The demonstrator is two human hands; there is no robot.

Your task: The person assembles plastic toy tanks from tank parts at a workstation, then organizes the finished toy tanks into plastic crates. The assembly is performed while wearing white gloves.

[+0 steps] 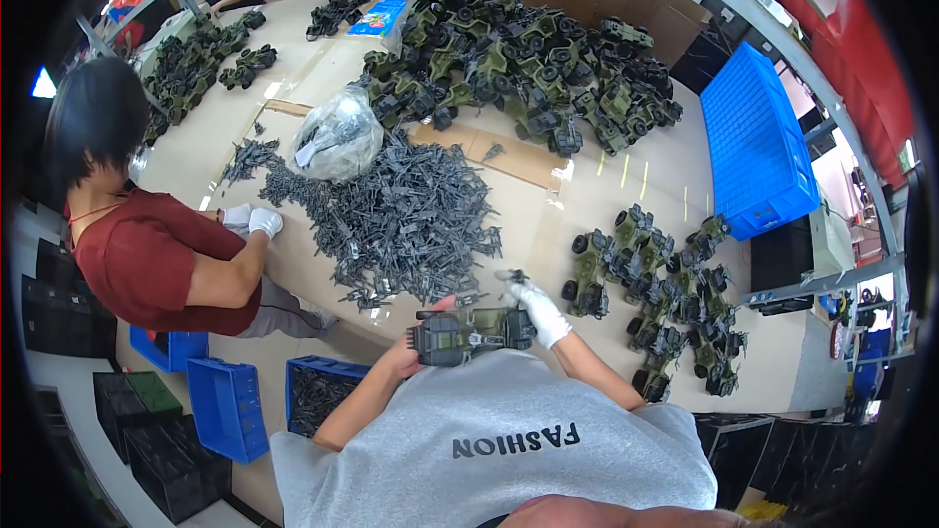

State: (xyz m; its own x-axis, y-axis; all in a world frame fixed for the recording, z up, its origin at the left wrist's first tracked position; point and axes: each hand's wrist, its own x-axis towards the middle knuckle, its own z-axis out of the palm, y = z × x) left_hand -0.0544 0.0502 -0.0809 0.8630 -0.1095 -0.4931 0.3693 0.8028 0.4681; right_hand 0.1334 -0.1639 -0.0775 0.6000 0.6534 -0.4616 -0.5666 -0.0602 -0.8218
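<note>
A dark green toy military vehicle (471, 335) with black wheels is held in front of my chest. My left hand (405, 356) is closed around its left end, with fingertips showing behind it. My right hand (538, 311), in a white glove, is beside the vehicle's right end. Its fingers pinch a small dark grey part (515, 277), whose exact kind is too small to tell. Just beyond my hands a large heap of small grey plastic parts (411, 215) covers the table.
Finished-looking toy vehicles (665, 284) stand in a group at the right, with a big pile of vehicles (518, 59) farther back. A blue crate (758, 142) stands on its side at far right. A clear plastic bag (337, 135) lies by the heap. A co-worker (161, 249) stands at left.
</note>
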